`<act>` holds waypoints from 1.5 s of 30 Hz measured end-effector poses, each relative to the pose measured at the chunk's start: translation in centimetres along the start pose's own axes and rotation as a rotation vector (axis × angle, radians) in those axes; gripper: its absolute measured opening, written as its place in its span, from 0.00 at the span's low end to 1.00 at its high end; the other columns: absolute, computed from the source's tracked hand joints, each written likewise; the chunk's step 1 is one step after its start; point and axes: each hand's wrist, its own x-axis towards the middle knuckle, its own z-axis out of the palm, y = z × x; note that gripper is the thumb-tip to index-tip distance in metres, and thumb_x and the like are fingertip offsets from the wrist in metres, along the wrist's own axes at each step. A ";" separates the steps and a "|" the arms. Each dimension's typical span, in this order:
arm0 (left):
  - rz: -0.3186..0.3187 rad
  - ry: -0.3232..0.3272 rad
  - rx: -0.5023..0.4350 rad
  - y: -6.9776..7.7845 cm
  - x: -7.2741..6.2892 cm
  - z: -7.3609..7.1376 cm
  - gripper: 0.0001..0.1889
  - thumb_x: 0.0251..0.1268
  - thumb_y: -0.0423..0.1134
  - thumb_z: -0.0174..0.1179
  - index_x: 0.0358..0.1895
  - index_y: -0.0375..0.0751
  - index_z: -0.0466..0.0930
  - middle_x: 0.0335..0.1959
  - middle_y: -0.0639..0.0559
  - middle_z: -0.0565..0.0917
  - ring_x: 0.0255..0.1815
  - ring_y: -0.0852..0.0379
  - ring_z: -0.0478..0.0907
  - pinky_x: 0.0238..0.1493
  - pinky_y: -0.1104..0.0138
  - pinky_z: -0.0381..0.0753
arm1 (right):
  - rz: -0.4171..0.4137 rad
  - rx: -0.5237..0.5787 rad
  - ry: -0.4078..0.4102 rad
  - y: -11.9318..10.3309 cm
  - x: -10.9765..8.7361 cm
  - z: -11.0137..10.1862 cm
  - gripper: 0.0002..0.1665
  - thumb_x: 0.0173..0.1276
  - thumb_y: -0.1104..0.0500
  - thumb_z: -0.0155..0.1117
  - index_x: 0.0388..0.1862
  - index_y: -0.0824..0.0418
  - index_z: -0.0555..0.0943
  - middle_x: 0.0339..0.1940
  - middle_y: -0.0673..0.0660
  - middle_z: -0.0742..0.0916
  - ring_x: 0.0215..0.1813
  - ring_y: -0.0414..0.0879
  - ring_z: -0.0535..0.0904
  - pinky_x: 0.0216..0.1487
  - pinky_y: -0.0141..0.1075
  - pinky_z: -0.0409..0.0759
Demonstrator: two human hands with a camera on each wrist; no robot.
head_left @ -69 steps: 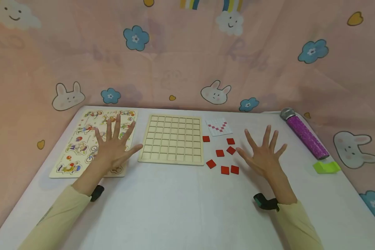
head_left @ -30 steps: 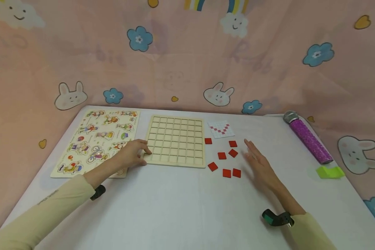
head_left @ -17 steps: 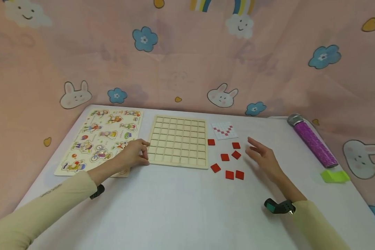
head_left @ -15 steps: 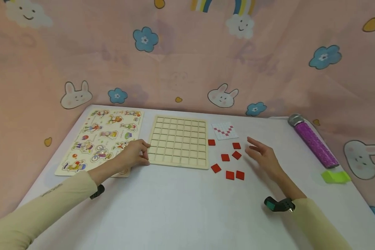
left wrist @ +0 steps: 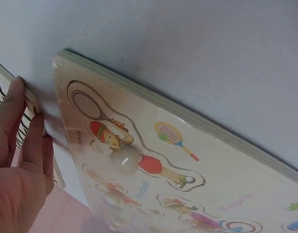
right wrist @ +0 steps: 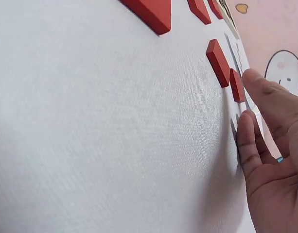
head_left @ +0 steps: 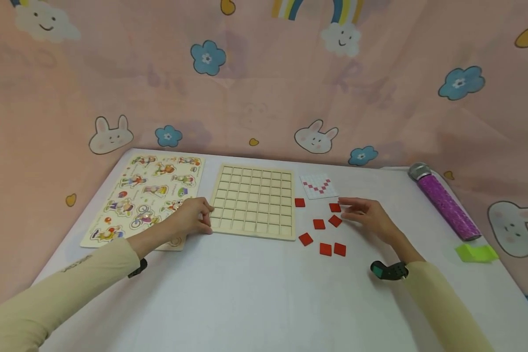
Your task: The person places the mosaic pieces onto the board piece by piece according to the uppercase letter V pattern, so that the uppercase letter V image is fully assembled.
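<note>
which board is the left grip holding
The beige square wooden grid board: the left grip pinches its edge, not that of the cream rectangular wooden picture board.

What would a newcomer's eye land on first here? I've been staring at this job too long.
Probably the seven flat red square tiles, scattered to the right of the pale wooden grid board, with the right hand beside two of them. Next, likely, the glittery purple, silver-headed microphone, lying near the right edge of the white-covered table. The cream rectangular puzzle board with colourful figures, on the left, also stands out.
</note>
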 end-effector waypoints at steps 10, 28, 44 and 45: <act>0.009 -0.002 -0.007 -0.1 0.2 -0.1 0.13 0.42 0.29 0.74 0.14 0.40 0.77 0.43 0.41 0.81 0.51 0.40 0.76 0.56 0.52 0.73 | 0.041 0.024 -0.044 0.5 1.2 -0.4 0.34 0.65 0.53 0.66 0.68 0.60 0.70 0.57 0.63 0.80 0.50 0.53 0.75 0.47 0.20 0.72; 0.005 0.001 0.004 -0.4 0.4 0.1 0.13 0.41 0.29 0.75 0.14 0.41 0.77 0.41 0.44 0.80 0.53 0.41 0.76 0.57 0.53 0.72 | 0.060 -0.015 0.006 0.7 2.1 -0.3 0.26 0.66 0.60 0.65 0.62 0.65 0.74 0.57 0.65 0.81 0.53 0.56 0.78 0.48 0.19 0.73; 0.001 0.008 0.015 0.1 0.2 0.1 0.13 0.41 0.28 0.74 0.14 0.40 0.78 0.43 0.41 0.80 0.53 0.40 0.75 0.57 0.52 0.72 | 0.154 0.055 0.176 0.0 1.4 1.0 0.26 0.66 0.56 0.65 0.61 0.65 0.75 0.57 0.66 0.81 0.62 0.58 0.75 0.66 0.49 0.65; 0.003 0.008 0.016 0.1 0.1 0.1 0.13 0.41 0.28 0.74 0.14 0.40 0.78 0.43 0.41 0.80 0.53 0.40 0.75 0.57 0.52 0.72 | 0.154 0.059 0.182 -0.3 1.2 1.1 0.26 0.66 0.56 0.64 0.61 0.65 0.75 0.57 0.66 0.81 0.62 0.58 0.75 0.66 0.47 0.66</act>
